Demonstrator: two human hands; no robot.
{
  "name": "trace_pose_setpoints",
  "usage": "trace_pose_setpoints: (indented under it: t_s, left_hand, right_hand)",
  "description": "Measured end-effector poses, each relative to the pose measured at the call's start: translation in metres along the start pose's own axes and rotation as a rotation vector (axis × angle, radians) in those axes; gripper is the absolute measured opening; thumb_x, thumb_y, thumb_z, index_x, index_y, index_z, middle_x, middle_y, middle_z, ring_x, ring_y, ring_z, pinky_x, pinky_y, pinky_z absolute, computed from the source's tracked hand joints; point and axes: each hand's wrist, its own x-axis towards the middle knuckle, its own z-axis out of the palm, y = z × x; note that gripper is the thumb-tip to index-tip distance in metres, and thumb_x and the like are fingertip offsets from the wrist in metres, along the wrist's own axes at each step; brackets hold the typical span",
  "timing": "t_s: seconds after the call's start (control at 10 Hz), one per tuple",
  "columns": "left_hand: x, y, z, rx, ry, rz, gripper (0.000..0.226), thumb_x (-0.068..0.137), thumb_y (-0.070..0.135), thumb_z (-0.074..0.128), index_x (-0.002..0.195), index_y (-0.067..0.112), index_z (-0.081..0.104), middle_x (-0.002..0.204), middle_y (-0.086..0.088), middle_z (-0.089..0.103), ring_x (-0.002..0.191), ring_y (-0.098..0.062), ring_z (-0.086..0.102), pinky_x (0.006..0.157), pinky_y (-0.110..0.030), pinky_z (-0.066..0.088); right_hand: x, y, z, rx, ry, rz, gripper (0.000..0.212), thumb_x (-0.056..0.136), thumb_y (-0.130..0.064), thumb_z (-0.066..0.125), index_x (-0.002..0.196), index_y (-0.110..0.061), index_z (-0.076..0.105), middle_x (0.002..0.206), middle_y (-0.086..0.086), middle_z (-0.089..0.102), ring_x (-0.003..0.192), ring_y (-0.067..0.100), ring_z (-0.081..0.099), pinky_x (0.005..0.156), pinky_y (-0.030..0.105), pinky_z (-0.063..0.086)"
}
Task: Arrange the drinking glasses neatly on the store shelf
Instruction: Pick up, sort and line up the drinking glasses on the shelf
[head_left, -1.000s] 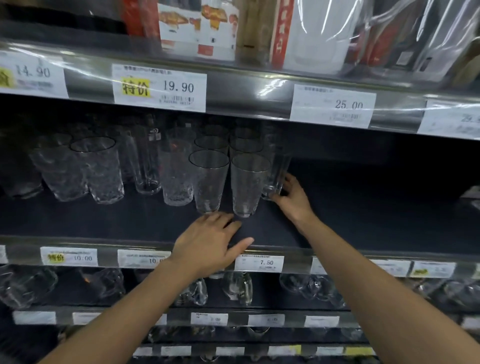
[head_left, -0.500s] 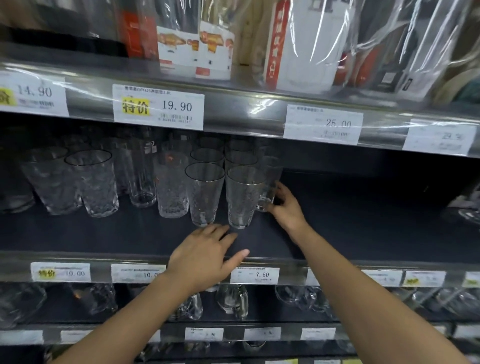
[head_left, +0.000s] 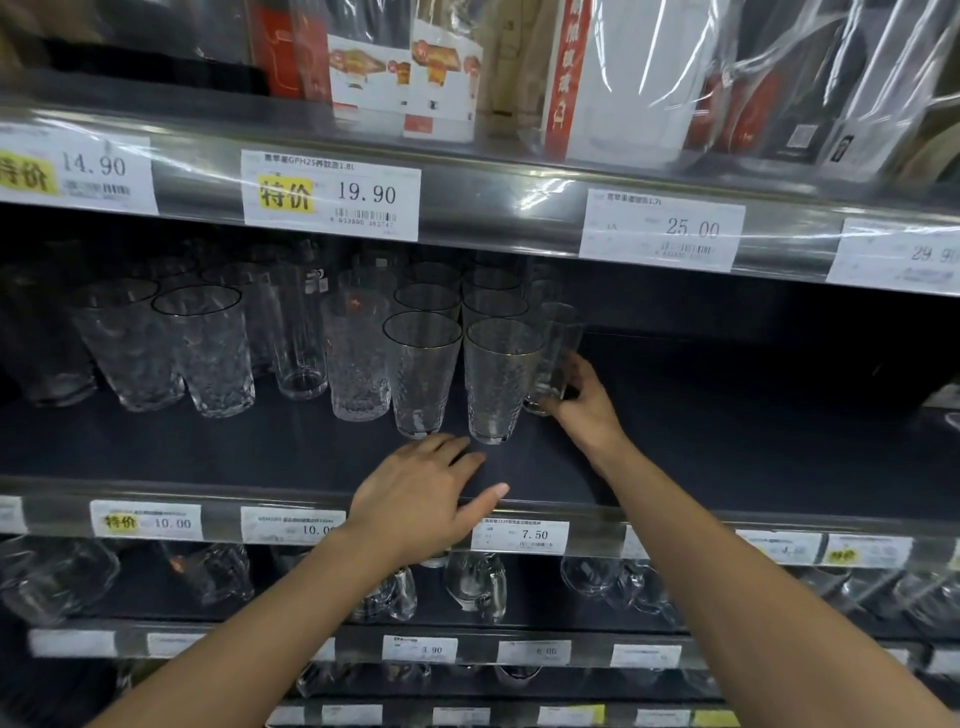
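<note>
Dim store shelving w/ white price tags.

Two hands counted: left hand, right hand. Four tags on the top rail, running from 9 to 3 o'clock. At centre, gold-rimmed glasses in two files, three rims countable in each, six in all; farther back indistinct. Two dark-rimmed tumblers at 9 o'clock. One plain glass at 3 o'clock of the files.

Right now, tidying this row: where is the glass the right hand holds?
Head view: the plain glass is on the dark shelf, immediately right of the front gold-rimmed glass, its base gripped by the right hand.
</note>
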Motion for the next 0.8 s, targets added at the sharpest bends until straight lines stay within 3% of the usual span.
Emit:
trace_pose_setpoints:
  t_s: [0.1,0.2,0.3,0.4,0.5,0.6,0.7,0.8]
  left_hand:
    - [-0.0004,0.0,-0.0001,-0.008,0.001,-0.002,0.079,0.091,0.069,0.006,0.15,0.027,0.038,0.158,0.005,0.034,0.147,-0.015,0.025,0.118,-0.033,0.024]
    - [0.0001,0.0004,0.0003,-0.006,-0.004,-0.007,0.079,0.091,0.069,0.006,0.15,0.027,0.037,0.159,0.005,0.033,0.148,-0.014,0.025,0.118,-0.033,0.023]
    - [0.0003,0.0004,0.0006,-0.006,-0.004,-0.006,0.079,0.091,0.069,0.005,0.15,0.027,0.037,0.159,0.005,0.033,0.148,-0.014,0.025,0.119,-0.034,0.023]
    - [0.0001,0.0,0.0006,-0.007,-0.001,-0.007,0.079,0.091,0.069,0.006,0.15,0.027,0.037,0.158,0.005,0.034,0.147,-0.015,0.025,0.118,-0.034,0.024]
    - [0.0003,0.0003,0.0013,-0.006,0.003,-0.008,0.078,0.092,0.069,0.007,0.15,0.027,0.038,0.158,0.005,0.035,0.147,-0.014,0.026,0.118,-0.033,0.025]
    - [0.0008,0.0002,0.0028,0.0,0.005,-0.005,0.074,0.094,0.068,0.011,0.15,0.027,0.038,0.158,0.005,0.035,0.147,-0.014,0.026,0.117,-0.033,0.024]
    - [0.0007,-0.0001,0.0031,0.006,0.01,-0.004,0.074,0.095,0.068,0.011,0.15,0.027,0.038,0.158,0.005,0.035,0.147,-0.014,0.026,0.117,-0.033,0.025]
    - [0.0005,0.0002,0.0022,0.008,0.017,0.0,0.081,0.091,0.07,0.003,0.15,0.027,0.038,0.158,0.005,0.036,0.147,-0.014,0.027,0.117,-0.033,0.026]
  right_hand:
    - [0.0002,0.0004,-0.0002,0.024,0.006,0.018,0.075,0.08,-0.014,0.081,0.144,-0.023,0.042,0.129,-0.004,0.063,0.112,0.005,0.061,0.102,0.029,0.048]
    - [-0.0017,-0.0018,0.0001,-0.002,0.017,0.017,0.074,0.076,-0.016,0.083,0.139,-0.022,0.044,0.122,-0.002,0.062,0.105,0.005,0.06,0.093,0.025,0.048]
    - [-0.0011,-0.003,0.0013,-0.032,0.02,0.005,0.082,0.062,-0.033,0.087,0.134,-0.026,0.047,0.124,0.001,0.059,0.11,0.012,0.06,0.098,0.036,0.051]
    - [-0.0001,-0.0021,0.0003,0.005,-0.003,0.022,0.081,0.072,-0.018,0.085,0.14,-0.024,0.043,0.124,-0.007,0.06,0.11,0.006,0.058,0.1,0.031,0.049]
    - [0.0022,0.0009,0.0,0.003,0.017,0.033,0.075,0.078,-0.011,0.08,0.142,-0.023,0.043,0.118,-0.009,0.065,0.113,0.01,0.061,0.102,0.034,0.049]
    - [0.0012,-0.0005,0.0006,-0.044,0.035,0.034,0.071,0.078,-0.01,0.081,0.139,-0.02,0.045,0.111,-0.008,0.064,0.107,0.012,0.062,0.095,0.029,0.048]
    - [-0.0002,-0.0024,0.0018,-0.097,0.042,0.014,0.072,0.074,-0.018,0.086,0.135,-0.019,0.048,0.118,-0.001,0.062,0.105,0.013,0.06,0.092,0.028,0.047]
    - [0.003,0.0008,0.0027,-0.127,0.042,0.015,0.075,0.067,-0.027,0.087,0.132,-0.023,0.05,0.121,0.004,0.06,0.109,0.018,0.06,0.098,0.04,0.05]
